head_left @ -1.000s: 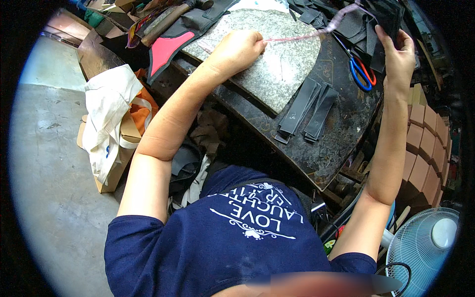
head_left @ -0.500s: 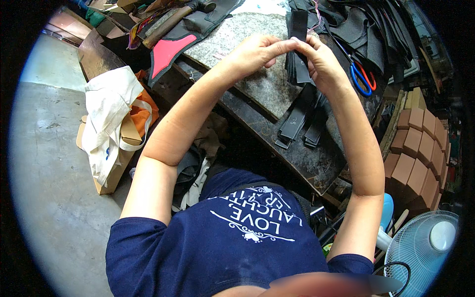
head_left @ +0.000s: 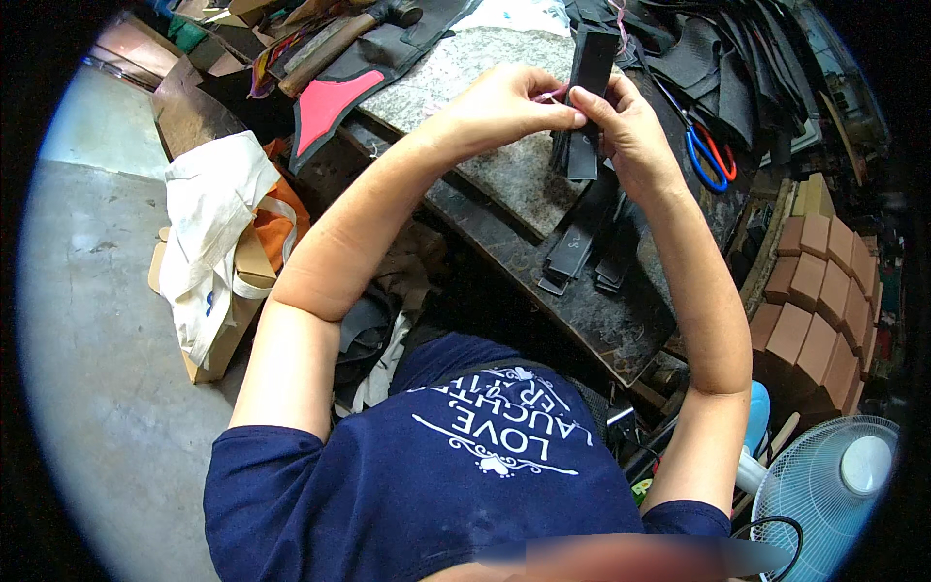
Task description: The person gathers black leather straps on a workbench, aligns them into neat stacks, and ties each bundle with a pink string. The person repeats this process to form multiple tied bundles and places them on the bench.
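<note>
A bundle of flat black strips (head_left: 590,73) stands upright over the near right part of the grey board. My right hand (head_left: 626,126) is closed around its right side, thumb across the front face. From the left, my left hand (head_left: 519,102) meets it, thumb tip against the strips and fingers closed. A short pink string (head_left: 551,95) runs between the left fingers and the bundle; its ends are hidden. Below the hands, more black strips (head_left: 570,254) lie in stacks on the dark table (head_left: 611,335).
Scissors with blue and red handles (head_left: 708,160) lie right of my right hand, beside dark sheet pieces (head_left: 713,68). A hammer (head_left: 339,48) and a red-and-black piece (head_left: 335,102) lie far left. A fan (head_left: 824,495) and stacked brown blocks (head_left: 815,291) stand at right.
The bundle has tilted slightly and its front strip now shows more fully. My left thumb has slid lower, and pink string has come into sight by the left fingers.
</note>
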`<action>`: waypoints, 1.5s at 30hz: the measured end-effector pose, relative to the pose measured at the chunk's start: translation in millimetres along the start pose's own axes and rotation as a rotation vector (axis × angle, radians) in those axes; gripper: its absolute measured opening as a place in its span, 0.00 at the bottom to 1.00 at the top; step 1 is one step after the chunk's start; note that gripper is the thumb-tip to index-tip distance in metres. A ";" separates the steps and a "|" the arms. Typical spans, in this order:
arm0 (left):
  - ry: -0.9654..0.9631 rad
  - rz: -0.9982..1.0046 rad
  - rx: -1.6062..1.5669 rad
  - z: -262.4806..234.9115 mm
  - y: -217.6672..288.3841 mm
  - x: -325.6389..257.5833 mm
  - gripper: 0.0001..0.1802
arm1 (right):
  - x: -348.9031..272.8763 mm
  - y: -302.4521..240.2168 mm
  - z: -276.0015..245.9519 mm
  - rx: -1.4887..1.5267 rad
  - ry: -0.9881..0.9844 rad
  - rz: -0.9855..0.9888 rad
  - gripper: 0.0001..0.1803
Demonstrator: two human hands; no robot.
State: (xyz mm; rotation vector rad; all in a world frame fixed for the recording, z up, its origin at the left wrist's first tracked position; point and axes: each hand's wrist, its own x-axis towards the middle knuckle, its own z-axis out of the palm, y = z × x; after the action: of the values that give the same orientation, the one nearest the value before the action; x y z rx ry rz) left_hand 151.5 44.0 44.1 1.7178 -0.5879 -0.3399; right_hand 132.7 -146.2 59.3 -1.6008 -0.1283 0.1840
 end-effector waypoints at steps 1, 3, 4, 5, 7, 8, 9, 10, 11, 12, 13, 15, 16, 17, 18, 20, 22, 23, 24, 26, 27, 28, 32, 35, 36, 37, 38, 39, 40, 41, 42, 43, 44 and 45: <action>-0.049 0.011 0.027 -1.9 1.0 -0.7 0.22 | -0.8 -0.8 1.2 0.022 0.009 -0.016 0.25; -0.073 -0.078 0.070 -1.7 1.8 -0.9 0.22 | -0.9 -2.1 4.0 0.025 -0.017 -0.138 0.25; -0.080 -0.102 0.103 -1.1 2.0 -1.0 0.21 | -0.4 -2.8 5.2 0.013 -0.018 -0.161 0.25; -0.086 -0.090 0.106 -0.7 2.2 -1.6 0.21 | -0.9 -3.5 5.7 0.052 -0.018 -0.181 0.25; -0.079 -0.050 0.053 0.8 3.5 -1.9 0.22 | 0.3 -4.5 6.4 0.012 -0.026 -0.154 0.25; -0.065 -0.044 0.051 1.1 4.9 -2.5 0.23 | 0.8 -4.8 6.1 0.004 -0.011 -0.150 0.25; 0.039 0.050 0.070 3.2 6.6 -3.0 0.24 | 0.9 -3.5 6.9 -0.017 -0.017 -0.158 0.23; 0.018 0.001 0.015 1.3 9.0 -4.6 0.22 | 1.5 -3.5 5.2 -0.072 -0.010 -0.146 0.22; -0.004 -0.048 -0.039 -1.5 11.9 -7.5 0.20 | 3.3 -2.7 3.4 -0.134 0.002 -0.130 0.22; -0.027 -0.096 -0.094 -4.0 14.6 -10.5 0.18 | 5.2 -1.7 0.6 -0.172 -0.007 -0.129 0.22; 0.052 -0.157 -0.213 -2.4 16.8 -15.0 0.15 | 6.3 0.5 -2.7 -0.180 0.035 -0.214 0.20; 0.006 -0.178 -0.261 -10.3 22.3 -19.8 0.14 | 17.1 0.7 -16.4 -0.250 0.179 -0.331 0.15; 0.003 -0.177 -0.274 -11.7 24.1 -22.2 0.14 | 24.1 1.7 -23.1 -0.355 0.252 -0.419 0.16; -0.001 -0.177 -0.281 -10.9 25.5 -23.9 0.13 | 28.6 1.8 -32.1 -0.734 0.307 -0.582 0.22; -0.006 -0.176 -0.287 -10.1 26.5 -25.1 0.13 | 35.4 6.2 -34.3 -0.849 0.262 -0.677 0.25; -0.004 -0.163 -0.281 -7.7 28.1 -25.2 0.13 | 48.5 14.4 -34.1 -1.053 0.223 -0.808 0.29; 0.000 -0.129 -0.261 -6.2 29.9 -23.7 0.13 | 50.1 19.8 -33.5 -1.079 -0.089 -0.572 0.33; 0.013 -0.121 -0.261 -8.2 31.2 -23.5 0.13 | 47.5 20.3 -33.9 -1.055 -0.179 -0.589 0.32; 0.015 -0.101 -0.264 -11.9 32.8 -23.9 0.13 | 42.7 21.0 -33.0 -1.086 -0.264 -0.495 0.31; 0.015 -0.079 -0.264 -20.3 35.4 -26.0 0.12 | 32.0 18.3 -32.7 -0.959 -0.347 -0.522 0.24; 0.040 -0.058 -0.262 -24.7 36.1 -26.7 0.11 | 25.1 14.5 -35.9 -0.953 -0.391 -0.497 0.22; 0.064 -0.037 -0.259 -28.6 36.1 -27.3 0.11 | 20.1 11.0 -38.2 -0.922 -0.442 -0.530 0.20; 0.042 0.012 -0.167 -42.9 30.3 -25.1 0.12 | 3.9 10.5 -42.6 -0.439 -0.339 -0.165 0.15; 0.197 0.028 0.252 -36.1 21.7 -15.8 0.22 | 2.3 -7.9 -68.1 -0.487 -0.236 -0.159 0.17; 0.151 -0.171 0.418 -33.7 20.6 -14.0 0.27 | 2.1 -14.4 -74.0 -0.563 -0.160 -0.092 0.17; 0.122 -0.123 0.531 -30.3 20.4 -13.6 0.28 | -0.7 -18.5 -75.8 -0.624 -0.177 -0.157 0.17; 0.106 -0.154 0.698 -25.6 21.0 -13.4 0.30 | -6.2 -24.1 -76.5 -0.729 -0.140 -0.167 0.17; 0.117 -0.170 0.787 -18.0 22.4 -12.8 0.31 | -11.3 -30.0 -74.2 -0.834 -0.103 -0.175 0.17; 0.136 -0.173 0.843 -10.8 24.9 -13.0 0.31 | -14.6 -35.7 -68.1 -0.818 -0.139 -0.233 0.17; 0.104 -0.196 0.900 -6.4 28.8 -11.3 0.31 | -16.9 -42.4 -60.3 -0.801 -0.176 -0.291 0.16; 0.066 -0.217 0.953 -2.7 33.3 -9.1 0.30 | -19.6 -49.7 -52.4 -0.767 -0.207 -0.324 0.16; 0.053 -0.240 0.971 0.6 37.4 -7.8 0.29 | -25.5 -61.3 -48.8 -0.839 -0.211 -0.338 0.15; 0.044 -0.250 0.989 3.6 41.4 -6.1 0.28 | -29.6 -68.6 -43.4 -0.829 -0.212 -0.398 0.14; 0.043 -0.247 1.013 7.2 44.6 -4.5 0.27 | -27.7 -76.8 -39.7 -0.912 -0.210 -0.389 0.14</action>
State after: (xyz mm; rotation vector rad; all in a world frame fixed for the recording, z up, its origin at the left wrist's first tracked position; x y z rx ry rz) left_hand 135.1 34.1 85.4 2.7785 -0.5482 -0.1728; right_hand 115.8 -187.5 138.4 -2.4116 -0.7666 -0.0257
